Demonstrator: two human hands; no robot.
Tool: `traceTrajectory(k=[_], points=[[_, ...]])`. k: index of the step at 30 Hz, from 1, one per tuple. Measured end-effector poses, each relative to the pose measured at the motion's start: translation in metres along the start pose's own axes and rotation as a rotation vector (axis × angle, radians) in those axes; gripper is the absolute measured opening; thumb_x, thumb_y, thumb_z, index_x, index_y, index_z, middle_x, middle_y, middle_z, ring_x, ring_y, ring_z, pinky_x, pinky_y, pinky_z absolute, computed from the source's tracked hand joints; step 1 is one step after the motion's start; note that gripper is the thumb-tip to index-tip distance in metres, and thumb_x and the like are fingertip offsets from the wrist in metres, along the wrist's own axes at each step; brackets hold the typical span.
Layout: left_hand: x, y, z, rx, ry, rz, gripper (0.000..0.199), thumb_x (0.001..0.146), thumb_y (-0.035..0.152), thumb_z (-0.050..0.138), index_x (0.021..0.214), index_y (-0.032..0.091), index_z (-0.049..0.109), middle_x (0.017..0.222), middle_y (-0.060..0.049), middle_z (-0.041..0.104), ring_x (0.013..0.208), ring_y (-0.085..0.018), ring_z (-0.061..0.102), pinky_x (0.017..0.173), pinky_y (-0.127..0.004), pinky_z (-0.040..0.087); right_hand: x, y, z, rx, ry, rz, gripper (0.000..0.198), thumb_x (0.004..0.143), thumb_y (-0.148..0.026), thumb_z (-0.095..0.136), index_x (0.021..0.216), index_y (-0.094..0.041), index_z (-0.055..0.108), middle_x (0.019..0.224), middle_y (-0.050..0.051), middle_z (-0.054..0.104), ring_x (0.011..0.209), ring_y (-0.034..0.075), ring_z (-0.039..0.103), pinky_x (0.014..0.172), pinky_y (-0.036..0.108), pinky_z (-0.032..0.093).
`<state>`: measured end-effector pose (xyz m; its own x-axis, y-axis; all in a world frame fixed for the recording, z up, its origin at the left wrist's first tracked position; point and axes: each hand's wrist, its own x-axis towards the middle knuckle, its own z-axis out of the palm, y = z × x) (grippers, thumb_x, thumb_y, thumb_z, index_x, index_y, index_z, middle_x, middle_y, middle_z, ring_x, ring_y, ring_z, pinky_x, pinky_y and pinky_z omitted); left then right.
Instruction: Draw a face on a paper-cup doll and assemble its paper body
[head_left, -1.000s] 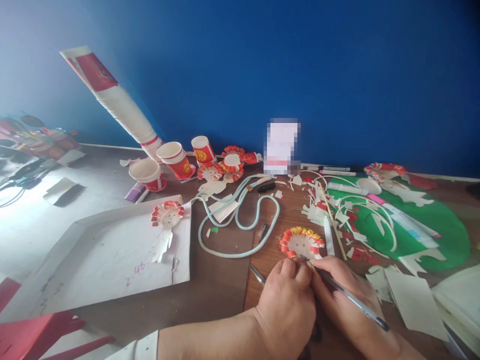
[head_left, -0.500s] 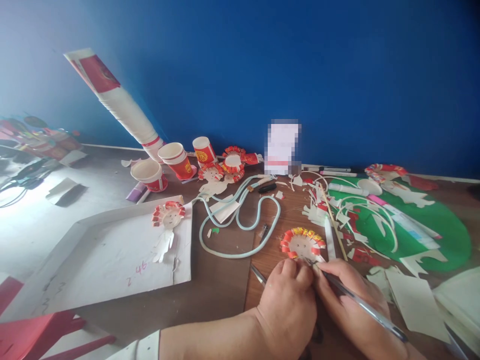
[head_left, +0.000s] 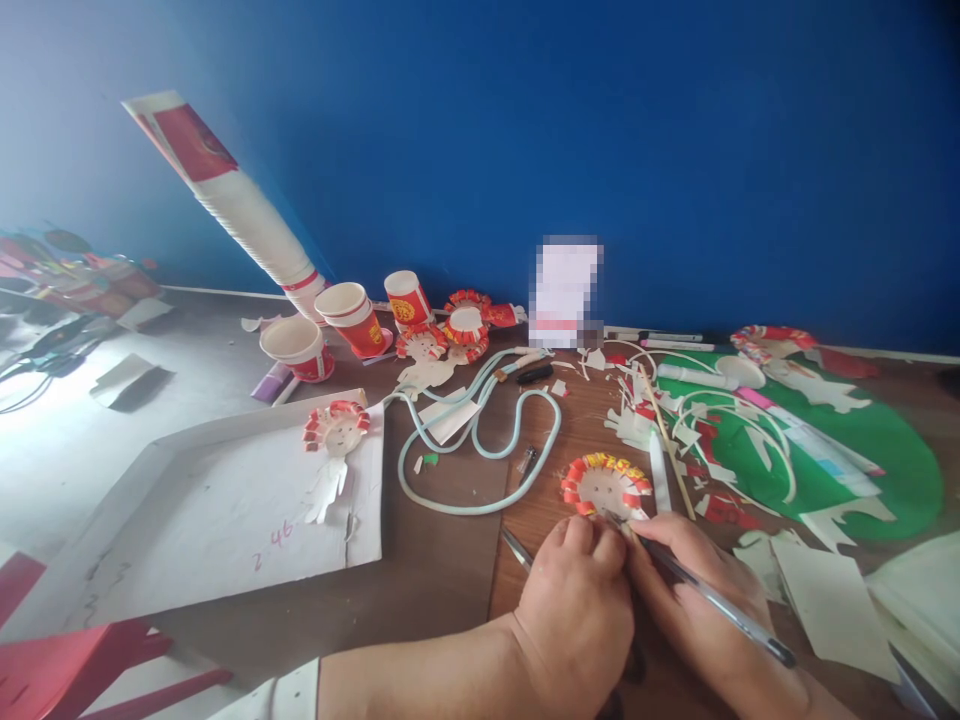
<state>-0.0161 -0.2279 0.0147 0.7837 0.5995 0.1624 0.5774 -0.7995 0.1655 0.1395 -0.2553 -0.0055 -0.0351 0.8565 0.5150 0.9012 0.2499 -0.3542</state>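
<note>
My right hand is closed around a clear pen, its tip down at the lower edge of a paper-cup cutout. This cutout has a round pale face with small drawn dots and a curled red and yellow fringe. Close against the right hand, my left hand is curled with its knuckles up, gripping the cutout's lower part, which the fingers hide. A thin pointed tool lies partly under the left hand. A similar cutout with a red fringe rests on the white box lid.
Paper cups and a long leaning cup stack stand at the back left. A pale blue cord loops mid-table. Paper scraps, a wooden stick and markers lie around a green sheet on the right.
The pen's back end has swung slightly left and up as my right hand shifts a little. My left hand and the cutout stay nearly in place.
</note>
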Motion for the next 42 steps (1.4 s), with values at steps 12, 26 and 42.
traceTrajectory(k=[12, 26, 42], points=[[-0.0012, -0.0003, 0.0039, -0.01, 0.017, -0.009, 0.021, 0.086, 0.026, 0.056, 0.094, 0.015, 0.073, 0.096, -0.009, 0.058, 0.089, -0.022, 0.048, 0.08, -0.033, 0.048, 0.0, 0.0002, 0.0026, -0.008, 0.004, 0.007, 0.012, 0.093, -0.031, 0.053, 0.088, -0.021, 0.058, 0.071, 0.0, 0.068, 0.059, 0.013, 0.066, 0.055, 0.022, 0.045], [0.0002, -0.0009, 0.0033, -0.003, 0.064, -0.01, 0.019, 0.084, 0.027, 0.061, 0.091, 0.014, 0.073, 0.093, -0.007, 0.058, 0.088, -0.021, 0.047, 0.078, -0.032, 0.048, -0.0014, 0.0015, 0.0031, -0.016, 0.007, 0.007, 0.01, 0.093, -0.03, 0.054, 0.09, -0.021, 0.058, 0.075, 0.0, 0.069, 0.062, 0.013, 0.067, 0.058, 0.021, 0.046], [-0.0007, -0.0015, 0.0035, -0.002, 0.051, -0.006, 0.022, 0.081, 0.029, 0.064, 0.093, 0.013, 0.072, 0.095, -0.007, 0.057, 0.088, -0.022, 0.046, 0.079, -0.033, 0.047, -0.002, 0.0007, 0.0013, 0.011, 0.002, 0.001, 0.011, 0.093, -0.03, 0.053, 0.09, -0.021, 0.057, 0.073, 0.0, 0.068, 0.059, 0.013, 0.065, 0.056, 0.022, 0.045]])
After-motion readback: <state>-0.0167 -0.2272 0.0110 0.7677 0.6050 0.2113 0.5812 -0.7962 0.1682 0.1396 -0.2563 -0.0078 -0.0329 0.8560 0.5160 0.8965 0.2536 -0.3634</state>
